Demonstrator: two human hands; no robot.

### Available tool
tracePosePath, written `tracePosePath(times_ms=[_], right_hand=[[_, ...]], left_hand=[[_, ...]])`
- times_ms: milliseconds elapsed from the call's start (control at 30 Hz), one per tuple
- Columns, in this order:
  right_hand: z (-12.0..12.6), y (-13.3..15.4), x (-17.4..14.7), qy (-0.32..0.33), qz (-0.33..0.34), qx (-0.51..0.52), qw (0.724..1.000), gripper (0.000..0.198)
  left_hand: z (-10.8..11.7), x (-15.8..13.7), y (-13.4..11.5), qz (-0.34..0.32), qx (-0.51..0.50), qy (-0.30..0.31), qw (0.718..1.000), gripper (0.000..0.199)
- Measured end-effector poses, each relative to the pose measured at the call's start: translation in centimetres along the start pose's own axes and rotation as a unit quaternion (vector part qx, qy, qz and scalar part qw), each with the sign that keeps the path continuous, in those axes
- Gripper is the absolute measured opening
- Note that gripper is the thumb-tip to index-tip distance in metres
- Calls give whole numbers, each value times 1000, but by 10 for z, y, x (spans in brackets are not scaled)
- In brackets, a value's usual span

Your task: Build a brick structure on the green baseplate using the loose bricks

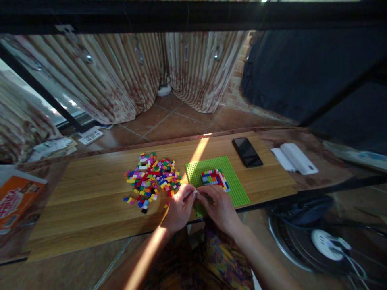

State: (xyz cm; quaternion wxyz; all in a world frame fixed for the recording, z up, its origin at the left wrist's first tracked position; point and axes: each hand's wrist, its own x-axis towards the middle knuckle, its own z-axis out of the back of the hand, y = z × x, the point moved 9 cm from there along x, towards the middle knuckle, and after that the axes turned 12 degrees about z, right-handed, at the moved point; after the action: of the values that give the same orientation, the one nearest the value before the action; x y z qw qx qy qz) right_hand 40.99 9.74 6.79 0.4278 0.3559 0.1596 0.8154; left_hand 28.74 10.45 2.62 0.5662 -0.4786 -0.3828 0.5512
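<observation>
My left hand (179,208) and my right hand (220,206) meet over the near left part of a green studded baseplate (238,189). Between their fingertips is a small whitish toy brick (196,192), pinched from both sides and partly hidden. On the baseplate, just beyond my right hand, sits a low build of coloured bricks (215,177) with red, white, blue and green parts. A loose pile of small multicoloured bricks (154,173) spreads over the wood to the left of the plate, close to my left hand.
A wooden board (90,201) forms the work surface. A black phone (247,152) lies right of the baseplate, with a white box (298,159) farther right. An orange package (19,199) is at far left. A white power strip (328,243) sits low at right.
</observation>
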Motion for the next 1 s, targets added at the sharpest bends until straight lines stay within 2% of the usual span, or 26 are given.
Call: tracePosePath(times_ms=[133, 367, 467, 600, 733, 1000], right_hand=[[-3, 2, 2, 4, -13, -17, 1000, 13], [5, -2, -3, -32, -47, 20, 998, 13], [26, -21, -5, -80, -88, 11, 993, 17], [62, -61, -5, -135, -163, -84, 974, 26], [66, -82, 5, -96, -176, -139, 970, 27], [56, -83, 18, -39, -158, -187, 969, 22]], left_hand=[[4, 0, 0, -1, -18, -16, 1000, 13], [-2, 1, 11, 23, -59, 14, 998, 20], [-6, 0, 11, 26, -53, 33, 998, 29], [-8, 0, 9, 15, -17, 37, 999, 29], [-8, 0, 9, 10, 7, 32, 999, 26], [-7, 0, 7, 5, 33, 22, 999, 23]])
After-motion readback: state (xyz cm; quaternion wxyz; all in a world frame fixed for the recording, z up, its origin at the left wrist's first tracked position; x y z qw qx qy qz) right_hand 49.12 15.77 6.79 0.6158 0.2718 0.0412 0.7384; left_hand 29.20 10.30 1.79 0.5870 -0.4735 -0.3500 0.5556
